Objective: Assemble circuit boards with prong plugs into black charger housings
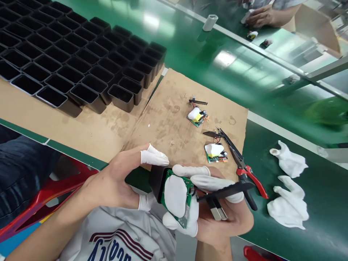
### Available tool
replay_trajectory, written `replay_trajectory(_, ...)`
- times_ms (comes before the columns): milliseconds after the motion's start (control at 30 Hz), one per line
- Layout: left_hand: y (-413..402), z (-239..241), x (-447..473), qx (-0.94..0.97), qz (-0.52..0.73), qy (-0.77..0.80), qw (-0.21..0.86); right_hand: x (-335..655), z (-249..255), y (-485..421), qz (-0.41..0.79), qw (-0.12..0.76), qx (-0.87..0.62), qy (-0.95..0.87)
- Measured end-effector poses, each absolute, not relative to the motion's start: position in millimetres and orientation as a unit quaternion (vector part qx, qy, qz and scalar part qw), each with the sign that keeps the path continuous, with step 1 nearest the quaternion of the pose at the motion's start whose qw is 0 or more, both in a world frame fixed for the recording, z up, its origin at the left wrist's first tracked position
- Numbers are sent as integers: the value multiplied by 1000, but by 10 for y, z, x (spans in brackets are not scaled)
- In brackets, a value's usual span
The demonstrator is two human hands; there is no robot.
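Note:
My left hand (119, 181), with white finger cots on its fingertips, grips a black plastic housing (157, 181) near the front edge of the bench. My right hand (217, 210), also in finger cots, pinches a green circuit board (176, 197) with a white pad on it, its end set into the housing's mouth. A black plate with metal prongs (219, 203) hangs from the board by wires against my right fingers. Both hands are closed on their parts.
On the cardboard sheet (168, 119) lie two more circuit boards (198, 116) (215, 152), red-handled cutters (244, 166) and a small black part (198, 102). Rows of black housings (70, 61) stand at the back left. White gloves (289, 181) lie right. Another person's hand (261, 16) works across the belt.

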State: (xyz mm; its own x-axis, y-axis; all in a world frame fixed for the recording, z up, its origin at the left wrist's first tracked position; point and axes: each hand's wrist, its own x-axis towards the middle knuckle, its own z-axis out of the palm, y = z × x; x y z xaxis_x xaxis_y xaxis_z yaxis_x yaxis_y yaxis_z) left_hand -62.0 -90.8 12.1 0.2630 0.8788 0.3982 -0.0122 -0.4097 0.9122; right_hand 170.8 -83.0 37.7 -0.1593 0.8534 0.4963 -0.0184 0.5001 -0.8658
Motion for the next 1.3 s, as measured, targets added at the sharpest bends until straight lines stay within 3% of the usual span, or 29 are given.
replay_trajectory(400,-906,114,-615,669,512,328,428,1816,320,-934,394,496,-360,-685)
replay_trajectory(1300,-925,126,-571,657,537,306,432,1728,511,-796,424,461,-290,-724)
